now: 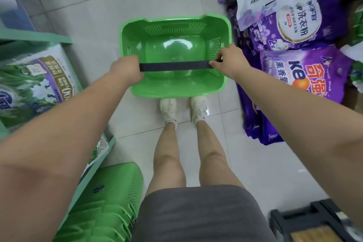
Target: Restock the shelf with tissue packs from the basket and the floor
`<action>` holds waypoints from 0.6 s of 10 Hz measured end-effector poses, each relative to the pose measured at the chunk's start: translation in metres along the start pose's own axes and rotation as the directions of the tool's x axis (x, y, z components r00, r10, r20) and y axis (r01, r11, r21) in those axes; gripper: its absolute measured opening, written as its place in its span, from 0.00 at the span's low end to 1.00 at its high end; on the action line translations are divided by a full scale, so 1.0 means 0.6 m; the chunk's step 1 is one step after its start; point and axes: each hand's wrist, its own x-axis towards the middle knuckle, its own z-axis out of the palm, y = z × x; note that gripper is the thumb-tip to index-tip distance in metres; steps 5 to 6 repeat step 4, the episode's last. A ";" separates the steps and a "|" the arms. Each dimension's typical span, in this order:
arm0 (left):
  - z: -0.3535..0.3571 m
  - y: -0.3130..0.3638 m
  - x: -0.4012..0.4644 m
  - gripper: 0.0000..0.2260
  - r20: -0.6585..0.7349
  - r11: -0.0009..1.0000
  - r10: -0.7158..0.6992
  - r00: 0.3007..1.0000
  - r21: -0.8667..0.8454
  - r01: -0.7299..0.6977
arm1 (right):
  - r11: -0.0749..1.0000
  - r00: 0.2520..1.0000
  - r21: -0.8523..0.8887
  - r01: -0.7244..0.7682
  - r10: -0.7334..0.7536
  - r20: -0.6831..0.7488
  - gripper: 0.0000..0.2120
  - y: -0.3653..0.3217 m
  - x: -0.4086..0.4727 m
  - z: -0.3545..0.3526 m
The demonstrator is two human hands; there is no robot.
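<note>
A green plastic basket sits on the tiled floor in front of my feet, with nothing inside it. A dark handle bar runs across its opening. My left hand is closed on the bar's left end and my right hand pinches its right end. On the left, a pale green shelf holds tissue packs printed in green and purple.
Purple and white washing-powder bags are piled on the floor at the right. A stack of green baskets stands at the lower left, beside the shelf. A dark crate lies at the lower right. My shoes touch the basket's near edge.
</note>
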 end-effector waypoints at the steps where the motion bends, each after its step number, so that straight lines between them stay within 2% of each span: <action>1: 0.017 0.003 -0.017 0.11 -0.029 1.000 -0.011 1.000 -0.014 0.011 | 0.998 0.997 -0.048 0.030 -0.033 -0.071 0.16 -0.011 -0.021 0.028; 2: 0.060 0.007 -0.039 0.24 0.131 0.996 0.051 0.990 0.063 -0.059 | 0.994 0.999 -0.106 0.041 -0.038 0.027 0.14 -0.009 -0.052 0.075; 3: 0.119 -0.001 -0.070 0.36 0.346 0.980 0.065 0.936 0.153 -0.125 | 0.959 0.925 -0.268 0.094 0.015 0.380 0.30 0.003 -0.091 0.125; 4: 0.159 -0.008 -0.097 0.38 0.333 0.989 0.029 0.943 0.128 -0.076 | 0.962 0.899 -0.262 0.078 0.046 0.436 0.35 0.015 -0.122 0.158; 6: 0.159 -0.008 -0.097 0.38 0.333 0.989 0.029 0.943 0.128 -0.076 | 0.962 0.899 -0.262 0.078 0.046 0.436 0.35 0.015 -0.122 0.158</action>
